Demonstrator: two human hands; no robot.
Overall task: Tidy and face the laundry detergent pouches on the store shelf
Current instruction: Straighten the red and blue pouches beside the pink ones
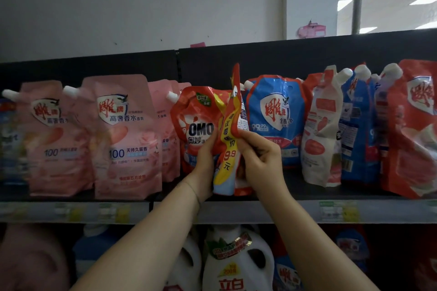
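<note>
1. Two hands hold one red and yellow pouch (230,130) in the middle of the shelf (260,210).
2. It stands tall, with its long side going up and down and its top pointing up.
3. Its thin edge faces us, so we see it side-on (the yellow strip says 9.9).
4. Left hand (208,163) wraps round the lower left side of the pouch, with its fingers curled behind it.
5. Right hand (257,158) pinches the right side, with its fingers bent tight on the wrap.
6. Its bottom is down by the front of the shelf. I cannot tell if it rests there.
7. Just behind it on the left stands an OMO pouch (196,125), face to us.
8. Just behind it on the right stands a blue pouch (276,115), also face to us.
9. Pink pouches (125,137) stand in a row farther left, with their spouts at the top left.
10. Under the shelf is a white bottle (236,264).
</note>
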